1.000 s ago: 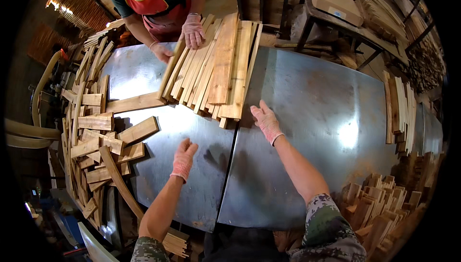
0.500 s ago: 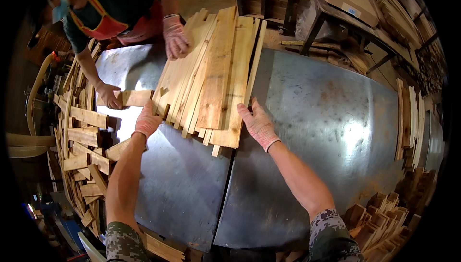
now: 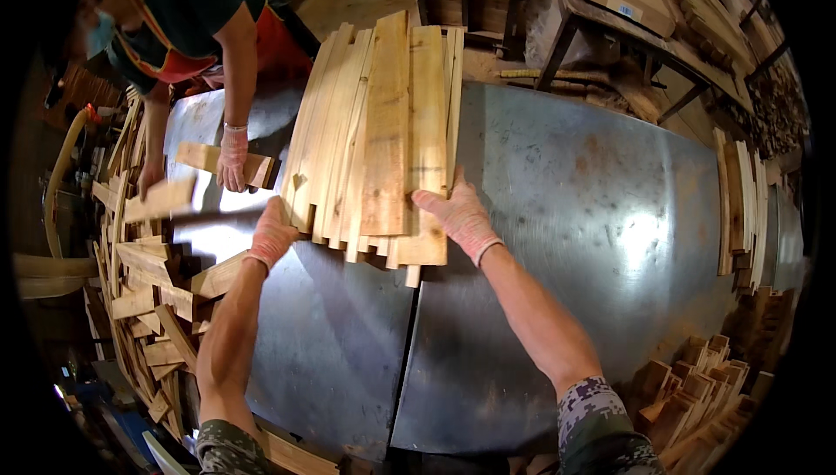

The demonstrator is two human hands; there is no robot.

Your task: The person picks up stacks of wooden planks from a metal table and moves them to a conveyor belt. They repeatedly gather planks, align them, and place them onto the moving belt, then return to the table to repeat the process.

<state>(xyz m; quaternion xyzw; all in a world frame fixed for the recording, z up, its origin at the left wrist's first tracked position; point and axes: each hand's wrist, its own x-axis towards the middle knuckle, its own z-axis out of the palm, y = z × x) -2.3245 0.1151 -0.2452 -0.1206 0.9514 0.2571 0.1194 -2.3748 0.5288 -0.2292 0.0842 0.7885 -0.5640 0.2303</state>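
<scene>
A stack of wooden slats (image 3: 384,144) lies gathered but uneven-ended at the far middle of the sheet-metal table (image 3: 566,301), left hand (image 3: 273,233) and right hand (image 3: 459,216) gripping its near sides, while short boards (image 3: 135,303) lie unstacked at the table's left.

One worker's two gloved hands (image 3: 273,231), one central board stack (image 3: 386,127), one left-edge board pile (image 3: 135,303), one metal table (image 3: 566,301) and one co-worker (image 3: 196,5) appear.
</scene>
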